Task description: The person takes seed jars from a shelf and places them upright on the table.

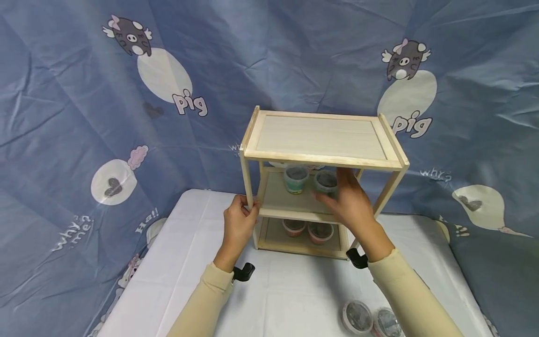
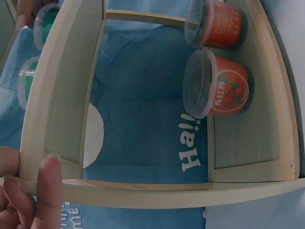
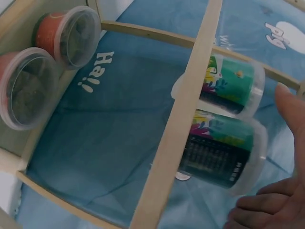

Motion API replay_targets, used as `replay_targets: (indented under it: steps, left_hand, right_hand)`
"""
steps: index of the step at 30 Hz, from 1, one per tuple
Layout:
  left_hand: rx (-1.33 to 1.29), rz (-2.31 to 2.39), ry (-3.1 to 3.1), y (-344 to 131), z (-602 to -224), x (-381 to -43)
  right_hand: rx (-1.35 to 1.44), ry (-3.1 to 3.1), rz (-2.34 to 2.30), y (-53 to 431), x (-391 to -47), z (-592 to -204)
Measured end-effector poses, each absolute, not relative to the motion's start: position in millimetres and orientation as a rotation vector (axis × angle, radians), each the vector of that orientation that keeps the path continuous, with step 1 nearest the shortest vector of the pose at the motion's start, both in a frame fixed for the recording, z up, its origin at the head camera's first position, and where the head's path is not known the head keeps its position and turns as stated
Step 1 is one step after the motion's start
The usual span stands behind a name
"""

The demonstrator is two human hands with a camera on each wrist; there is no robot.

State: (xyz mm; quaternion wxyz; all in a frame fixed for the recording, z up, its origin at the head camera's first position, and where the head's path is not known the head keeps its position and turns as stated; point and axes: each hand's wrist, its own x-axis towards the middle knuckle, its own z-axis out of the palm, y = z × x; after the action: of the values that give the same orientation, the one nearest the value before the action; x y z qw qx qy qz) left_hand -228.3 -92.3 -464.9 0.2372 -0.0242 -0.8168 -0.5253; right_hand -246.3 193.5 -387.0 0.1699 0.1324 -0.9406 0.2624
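A small wooden shelf rack [image 1: 322, 135] stands on the table. My left hand [image 1: 239, 222] grips its left front post at the level of the middle board, with the thumb against the wood in the left wrist view. Two lidded plastic tubs with green labels stand side by side on that board: the left tub [image 1: 295, 180] and the right tub [image 3: 219, 148]. Under the top board, my right hand [image 1: 351, 201] is beside the right tub, thumb spread away from the fingers. In the right wrist view a gap shows between that hand and the tub's lid.
On the bottom board sit two lidded tubs with red labels, one left [image 1: 294, 226] and one right [image 1: 321, 231]. Two more lidded tubs [image 1: 357, 317] stand on the white table [image 1: 294, 290] near my right forearm. A blue printed cloth [image 1: 219, 61] hangs close behind the rack.
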Motion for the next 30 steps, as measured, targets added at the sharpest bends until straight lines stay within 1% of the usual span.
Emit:
replay_targets:
  steps: [10,30]
  left_hand:
    - [-0.048,-1.432,-2.255,-92.7,-469.1,-227.0]
    - [-0.072,-1.415,-2.233,-92.7,-467.2,-229.8]
  right_hand:
    - [0.232,-2.873,0.904,195.3,-254.1,-390.3]
    - [0.214,-2.817,0.951,196.5,-262.7,-389.0]
